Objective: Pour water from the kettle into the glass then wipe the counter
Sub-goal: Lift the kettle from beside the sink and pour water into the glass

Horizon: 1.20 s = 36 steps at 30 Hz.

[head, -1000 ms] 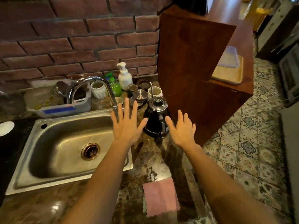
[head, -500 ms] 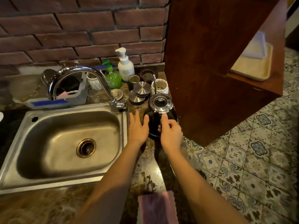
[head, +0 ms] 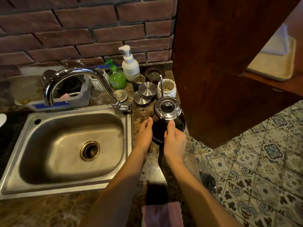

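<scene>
The right hand (head: 174, 140) curls its fingers around the black kettle (head: 168, 118) handle on the tabletop (head: 154, 163), while the left hand (head: 145, 134) rests open-fingered against the kettle's side.

— What sort of place?
— A home kitchen. Shown by the stainless steel sink (head: 68, 149) with a curved chrome tap (head: 78, 86), set into a dark marbled stone bench (head: 41, 210).
— Anything else pointing that way?
— A green dish-soap pump bottle (head: 116, 77) and a white pump dispenser (head: 129, 65) against the red brick wall (head: 82, 30), round steel lids (head: 145, 94), a black kettle with a shiny steel lid (head: 167, 110), patterned floor tiles (head: 262, 169).
</scene>
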{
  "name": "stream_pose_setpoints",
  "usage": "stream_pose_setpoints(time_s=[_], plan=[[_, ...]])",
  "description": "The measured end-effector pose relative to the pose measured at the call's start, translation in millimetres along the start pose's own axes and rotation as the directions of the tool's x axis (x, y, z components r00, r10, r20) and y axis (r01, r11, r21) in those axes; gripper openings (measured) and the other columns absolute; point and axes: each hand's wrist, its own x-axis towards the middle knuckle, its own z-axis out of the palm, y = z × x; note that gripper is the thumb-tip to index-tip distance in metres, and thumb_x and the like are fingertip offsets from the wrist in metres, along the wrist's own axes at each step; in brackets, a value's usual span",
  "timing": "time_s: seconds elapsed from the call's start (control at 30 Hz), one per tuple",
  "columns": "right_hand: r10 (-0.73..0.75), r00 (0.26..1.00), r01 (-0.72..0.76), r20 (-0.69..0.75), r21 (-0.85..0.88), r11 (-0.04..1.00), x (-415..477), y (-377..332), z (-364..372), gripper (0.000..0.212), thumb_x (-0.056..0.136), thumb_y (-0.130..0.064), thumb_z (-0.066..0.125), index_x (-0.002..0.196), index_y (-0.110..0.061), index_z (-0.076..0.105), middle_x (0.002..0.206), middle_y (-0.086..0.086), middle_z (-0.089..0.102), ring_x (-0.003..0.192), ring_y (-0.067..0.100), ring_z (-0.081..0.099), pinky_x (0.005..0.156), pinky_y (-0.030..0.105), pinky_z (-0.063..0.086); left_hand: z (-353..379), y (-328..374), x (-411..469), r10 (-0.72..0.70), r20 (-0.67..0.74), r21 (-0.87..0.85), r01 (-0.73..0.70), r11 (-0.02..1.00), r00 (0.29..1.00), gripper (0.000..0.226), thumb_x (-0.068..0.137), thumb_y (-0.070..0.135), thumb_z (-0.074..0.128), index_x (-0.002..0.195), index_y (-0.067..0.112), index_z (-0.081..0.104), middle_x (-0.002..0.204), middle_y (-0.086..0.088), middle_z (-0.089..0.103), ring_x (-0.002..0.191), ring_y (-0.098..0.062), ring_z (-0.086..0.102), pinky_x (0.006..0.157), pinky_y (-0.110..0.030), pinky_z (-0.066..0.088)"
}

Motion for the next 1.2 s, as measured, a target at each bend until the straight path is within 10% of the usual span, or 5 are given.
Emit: stream_pose_setpoints(time_s=[0.57,1.2], plan=[[-0.069,0.997,0.071,0.034,-0.034,0.997,7,-36,-31,0.065,0.095,-0.059,0.050,0.049,-0.013,0.040,0.049,0.005,0.036,0.048,0.020,0.032,0.054,0.035,0.026,-16,28,-47,-0.153,0.089,-0.440,0.177,0.880,0.984,0.059,0.100,0.061,0.048,0.148,0.027,0.050,0.138,-0.006,0.066,0.119,-0.032,0.066,0.082,-0.049,0.061],[-0.301,0.902,0.315,0.311,0.005,0.949,-62,-129,-40,0.082,0.090,-0.066,0.047,0.052,0.006,0.039,0.049,0.013,0.036,0.048,0.023,0.033,0.056,0.038,0.026,-94,51,-148,-0.096,0.044,-0.654,0.102,0.750,0.994,0.051,0.091,0.044,0.071,0.135,0.020,0.063,0.140,-0.013,0.061,0.127,-0.039,0.059,0.103,-0.065,0.051]])
